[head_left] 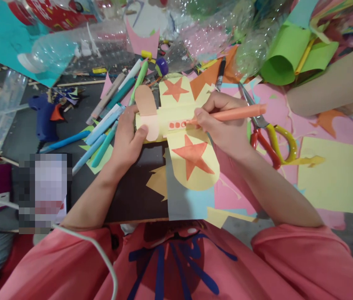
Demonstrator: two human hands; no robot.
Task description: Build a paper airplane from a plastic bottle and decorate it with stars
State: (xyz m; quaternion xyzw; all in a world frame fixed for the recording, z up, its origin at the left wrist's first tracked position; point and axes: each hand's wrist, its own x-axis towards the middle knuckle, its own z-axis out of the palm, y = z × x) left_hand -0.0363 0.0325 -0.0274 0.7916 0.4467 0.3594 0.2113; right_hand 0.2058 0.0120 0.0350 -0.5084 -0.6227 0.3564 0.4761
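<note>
A yellow paper airplane model [176,113] lies across the middle, with an orange star on each rounded wing and a row of small orange marks on its body. My left hand [129,135] is closed around its left end, thumb near the pale pink and tan rounded paper piece [147,102]. An orange marker [239,113] is pinched in my right hand [223,121]. Its tip meets the body at the right end of the row of marks. Part of the body is hidden behind my right fingers.
Several markers [110,100] lie left of the model. A blue glue gun [43,116] and a blurred phone-like object [46,187] are farther left. Scissors [270,133] rest on pink paper at right. Plastic bottles [60,48] crowd the back. Another person's arm [329,85] reaches in beside a green paper roll [286,54].
</note>
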